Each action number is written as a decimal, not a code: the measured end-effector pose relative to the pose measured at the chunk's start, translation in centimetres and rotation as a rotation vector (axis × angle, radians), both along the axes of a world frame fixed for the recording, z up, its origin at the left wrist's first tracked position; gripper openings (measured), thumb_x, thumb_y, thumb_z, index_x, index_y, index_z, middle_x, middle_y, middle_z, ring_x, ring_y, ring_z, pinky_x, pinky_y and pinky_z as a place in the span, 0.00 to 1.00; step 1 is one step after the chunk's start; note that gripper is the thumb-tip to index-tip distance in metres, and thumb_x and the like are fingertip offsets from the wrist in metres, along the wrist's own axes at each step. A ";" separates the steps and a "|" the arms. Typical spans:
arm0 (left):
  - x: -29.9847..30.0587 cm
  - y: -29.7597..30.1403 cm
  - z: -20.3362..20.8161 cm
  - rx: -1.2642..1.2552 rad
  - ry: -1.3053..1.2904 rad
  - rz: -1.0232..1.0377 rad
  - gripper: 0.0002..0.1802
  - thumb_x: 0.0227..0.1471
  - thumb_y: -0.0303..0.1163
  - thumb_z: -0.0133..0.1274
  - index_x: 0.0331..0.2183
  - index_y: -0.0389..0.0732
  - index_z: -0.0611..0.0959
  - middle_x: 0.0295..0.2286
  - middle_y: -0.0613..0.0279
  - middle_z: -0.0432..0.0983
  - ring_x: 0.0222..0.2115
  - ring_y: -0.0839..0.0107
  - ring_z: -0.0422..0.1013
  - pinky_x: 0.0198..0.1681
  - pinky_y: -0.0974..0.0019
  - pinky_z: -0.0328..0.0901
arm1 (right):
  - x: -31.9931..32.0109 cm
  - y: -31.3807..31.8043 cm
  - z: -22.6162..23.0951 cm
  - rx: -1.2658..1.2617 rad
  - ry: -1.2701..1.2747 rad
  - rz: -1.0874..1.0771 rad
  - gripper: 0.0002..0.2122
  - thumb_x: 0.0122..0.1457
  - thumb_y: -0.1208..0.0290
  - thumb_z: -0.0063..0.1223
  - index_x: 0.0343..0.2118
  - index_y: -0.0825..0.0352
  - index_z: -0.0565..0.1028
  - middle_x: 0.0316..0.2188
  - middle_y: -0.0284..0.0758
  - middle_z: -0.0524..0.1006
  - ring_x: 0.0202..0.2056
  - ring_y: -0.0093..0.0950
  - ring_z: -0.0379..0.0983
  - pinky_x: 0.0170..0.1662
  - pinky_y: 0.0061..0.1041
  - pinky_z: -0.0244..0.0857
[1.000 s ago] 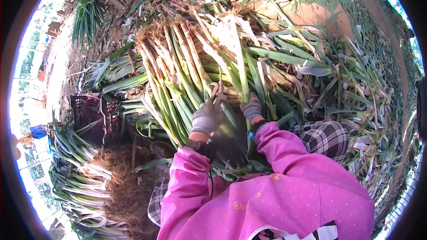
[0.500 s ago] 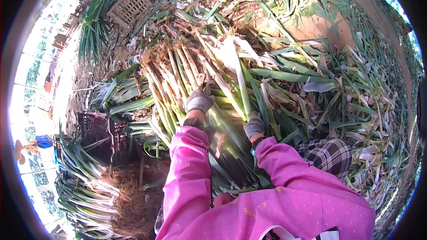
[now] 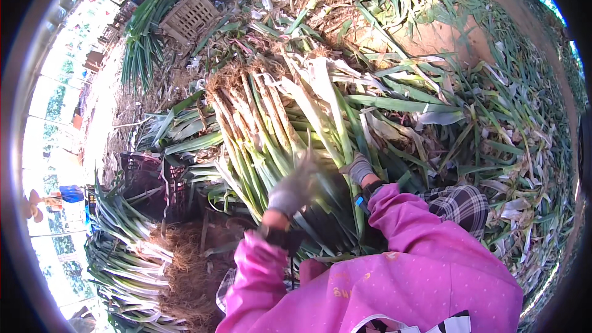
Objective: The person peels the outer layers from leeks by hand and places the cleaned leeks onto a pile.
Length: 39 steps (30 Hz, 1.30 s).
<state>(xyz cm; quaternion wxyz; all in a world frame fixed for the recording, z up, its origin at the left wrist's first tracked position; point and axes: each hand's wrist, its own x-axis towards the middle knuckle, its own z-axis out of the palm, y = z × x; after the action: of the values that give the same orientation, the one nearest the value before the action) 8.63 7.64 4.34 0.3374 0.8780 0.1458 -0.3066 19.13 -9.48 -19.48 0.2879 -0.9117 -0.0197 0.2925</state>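
Note:
A bunch of leeks [image 3: 259,120] lies in front of me, roots pointing away and green leaves toward me. My left hand [image 3: 290,194], in a grey glove, is over the leaves near my lap. Motion smears its fingers, so what they hold, if anything, does not show. Farther right, my right hand [image 3: 356,168], also gloved, is closed around the lower part of a pale-stemmed leek [image 3: 328,95]. That leek slants up and away from the hand, beside the bunch.
Trimmed leaves [image 3: 505,142] cover the ground on the right. Rooted leeks [image 3: 135,277] are stacked at lower left, near a dark crate [image 3: 145,182]. A pale plastic crate [image 3: 189,15] and a bundle of green stalks [image 3: 145,43] stand at far left.
My left hand has come back toward me from the middle of the bunch, down over the leaves. The right hand stays almost in place on its leek. The view has shifted slightly.

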 end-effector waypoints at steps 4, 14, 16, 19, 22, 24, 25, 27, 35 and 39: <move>-8.6 -2.8 -2.2 0.080 -0.154 0.273 0.33 0.37 0.40 0.56 0.47 0.41 0.66 0.31 0.49 0.72 0.33 0.55 0.70 0.36 0.61 0.64 | -1.6 0.1 4.2 0.195 0.224 -0.025 0.29 0.29 0.66 0.65 0.39 0.68 0.68 0.29 0.40 0.73 0.29 0.33 0.70 0.28 0.32 0.67; -13.1 -4.5 -3.6 0.297 -0.146 0.246 0.34 0.35 0.42 0.57 0.44 0.38 0.66 0.33 0.47 0.71 0.35 0.53 0.69 0.36 0.59 0.63 | -2.9 -8.9 14.9 0.997 0.488 -0.394 0.11 0.36 0.70 0.59 0.26 0.66 0.74 0.20 0.36 0.74 0.20 0.28 0.71 0.22 0.26 0.66; -13.6 -3.5 -4.7 0.281 -0.139 0.258 0.31 0.38 0.44 0.53 0.46 0.47 0.64 0.37 0.50 0.67 0.35 0.52 0.68 0.35 0.56 0.64 | -0.8 -10.6 15.8 1.222 0.562 -0.457 0.13 0.37 0.69 0.59 0.28 0.67 0.73 0.21 0.36 0.74 0.21 0.29 0.72 0.25 0.28 0.68; -13.7 -3.1 -5.2 0.284 -0.107 0.174 0.31 0.41 0.46 0.49 0.49 0.56 0.61 0.42 0.52 0.62 0.35 0.51 0.67 0.34 0.52 0.64 | 0.1 -10.8 19.8 1.416 0.470 -0.472 0.17 0.39 0.68 0.58 0.33 0.69 0.72 0.27 0.36 0.74 0.25 0.30 0.72 0.32 0.28 0.69; -12.6 -3.3 -5.3 0.238 0.018 0.166 0.34 0.38 0.48 0.51 0.48 0.50 0.61 0.40 0.45 0.64 0.37 0.50 0.67 0.36 0.53 0.64 | -0.1 -8.7 18.9 1.390 0.427 -0.401 0.29 0.39 0.70 0.56 0.49 0.67 0.64 0.30 0.34 0.73 0.29 0.28 0.69 0.36 0.26 0.65; -12.4 -2.9 -5.9 0.247 0.074 0.170 0.35 0.38 0.48 0.51 0.48 0.49 0.61 0.40 0.45 0.65 0.38 0.51 0.67 0.36 0.54 0.64 | -0.6 -7.0 16.0 1.354 0.430 -0.373 0.23 0.38 0.70 0.56 0.41 0.68 0.70 0.28 0.34 0.74 0.28 0.26 0.70 0.34 0.25 0.66; -12.3 -2.8 -6.1 0.258 0.124 0.183 0.35 0.38 0.49 0.51 0.49 0.48 0.61 0.40 0.44 0.65 0.38 0.51 0.66 0.36 0.55 0.64 | -1.1 -6.1 14.4 1.343 0.415 -0.426 0.20 0.37 0.70 0.56 0.37 0.68 0.72 0.26 0.33 0.74 0.26 0.26 0.70 0.32 0.25 0.66; -12.7 -1.7 -5.8 0.217 0.095 0.223 0.35 0.38 0.48 0.51 0.49 0.48 0.62 0.40 0.45 0.64 0.38 0.51 0.66 0.37 0.56 0.64 | -2.0 -5.4 12.8 0.945 0.580 -0.311 0.13 0.37 0.70 0.55 0.29 0.67 0.75 0.22 0.33 0.74 0.23 0.26 0.70 0.29 0.24 0.66; -10.6 -0.8 -5.4 0.251 0.006 0.038 0.34 0.35 0.43 0.53 0.45 0.40 0.64 0.33 0.47 0.70 0.34 0.52 0.69 0.34 0.57 0.64 | -6.8 1.0 5.4 0.680 0.566 0.138 0.09 0.40 0.69 0.55 0.26 0.65 0.77 0.23 0.30 0.75 0.25 0.23 0.70 0.30 0.22 0.63; -10.2 1.0 -7.6 0.395 -0.152 0.234 0.32 0.35 0.41 0.55 0.42 0.37 0.65 0.31 0.47 0.70 0.32 0.51 0.69 0.33 0.55 0.64 | -8.0 5.4 2.7 0.614 0.657 -0.157 0.11 0.41 0.71 0.57 0.30 0.67 0.76 0.22 0.32 0.75 0.23 0.22 0.69 0.30 0.24 0.63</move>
<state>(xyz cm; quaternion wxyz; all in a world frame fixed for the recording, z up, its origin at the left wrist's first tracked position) -1.55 8.59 -3.23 0.2022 0.9248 0.2776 -0.1639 11.10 -4.09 -16.81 0.5572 -0.6418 0.0559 0.5239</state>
